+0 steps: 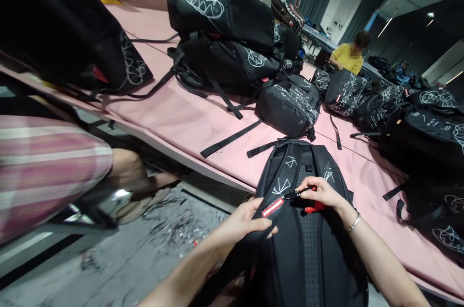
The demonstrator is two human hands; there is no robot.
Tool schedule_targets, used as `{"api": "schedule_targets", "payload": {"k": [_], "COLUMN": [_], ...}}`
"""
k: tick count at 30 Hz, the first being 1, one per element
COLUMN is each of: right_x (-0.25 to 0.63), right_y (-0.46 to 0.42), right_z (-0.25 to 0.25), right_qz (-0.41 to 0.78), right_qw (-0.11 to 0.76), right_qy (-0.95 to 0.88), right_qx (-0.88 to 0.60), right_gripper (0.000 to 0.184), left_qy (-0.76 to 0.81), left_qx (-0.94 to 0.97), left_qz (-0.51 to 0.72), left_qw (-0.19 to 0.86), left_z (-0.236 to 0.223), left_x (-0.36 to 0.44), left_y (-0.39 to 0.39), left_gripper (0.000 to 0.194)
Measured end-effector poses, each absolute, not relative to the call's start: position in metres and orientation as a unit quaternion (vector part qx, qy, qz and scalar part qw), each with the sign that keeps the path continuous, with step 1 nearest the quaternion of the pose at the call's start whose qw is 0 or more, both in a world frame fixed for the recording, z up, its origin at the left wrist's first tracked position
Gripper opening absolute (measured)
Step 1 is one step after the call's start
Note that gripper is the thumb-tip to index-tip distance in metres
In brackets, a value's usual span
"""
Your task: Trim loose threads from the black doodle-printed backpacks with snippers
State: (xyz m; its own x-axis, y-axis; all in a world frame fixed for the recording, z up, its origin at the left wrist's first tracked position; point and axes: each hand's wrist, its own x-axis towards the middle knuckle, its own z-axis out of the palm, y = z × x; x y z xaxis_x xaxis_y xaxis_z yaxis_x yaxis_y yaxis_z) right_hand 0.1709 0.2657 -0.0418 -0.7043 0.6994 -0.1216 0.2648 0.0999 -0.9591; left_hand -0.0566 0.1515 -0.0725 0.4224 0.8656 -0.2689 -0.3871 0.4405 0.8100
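A black backpack (311, 249) stands upright in front of me, its padded back and shoulder straps toward me, with white scribble lines on the straps. My left hand (250, 222) is closed around the left shoulder strap (282, 186), thumb beside a red label (272, 208) with white lettering. In my right hand (319, 192) is a small pair of dark thread snips (292, 195), pinched between thumb and fingers. Their tip points left at the label's upper end. Something red (314, 207) shows just below the right hand; what it belongs to is unclear.
A pink-covered table (232, 140) runs across the view, with stacked black backpacks (232, 21) and more backpacks (435, 128) at the right. A person in yellow (348, 58) is at the back. Another person's plaid-clothed leg (54, 167) is at left. Thread scraps litter the floor (145, 249).
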Motion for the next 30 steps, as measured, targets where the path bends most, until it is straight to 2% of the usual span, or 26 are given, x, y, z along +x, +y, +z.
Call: {"api": "schedule_targets", "payload": {"k": [3, 9, 22, 30], "right_x": [0.169, 0.161, 0.153, 0.146], "right_y": [0.267, 0.276, 0.293, 0.288], "right_z": [-0.04, -0.034, -0.023, -0.019], "right_qz": [0.582, 0.572, 0.57, 0.575], "right_qw": [0.18, 0.112, 0.053, 0.063], "right_qy": [-0.718, -0.746, -0.766, -0.763], "right_qx": [-0.338, -0.322, -0.291, -0.288], "right_gripper": [0.027, 0.031, 0.03, 0.029], "left_qy": [0.344, 0.345, 0.356, 0.359], "left_qx": [0.34, 0.318, 0.341, 0.368], "left_qz": [0.398, 0.4, 0.388, 0.385], "left_qw": [0.78, 0.787, 0.779, 0.766], "left_z": [-0.076, -0.071, -0.06, -0.056], "left_x": [-0.058, -0.056, -0.062, -0.063], "left_y": [0.154, 0.151, 0.152, 0.15], "left_gripper": [0.042, 0.038, 0.037, 0.034]}}
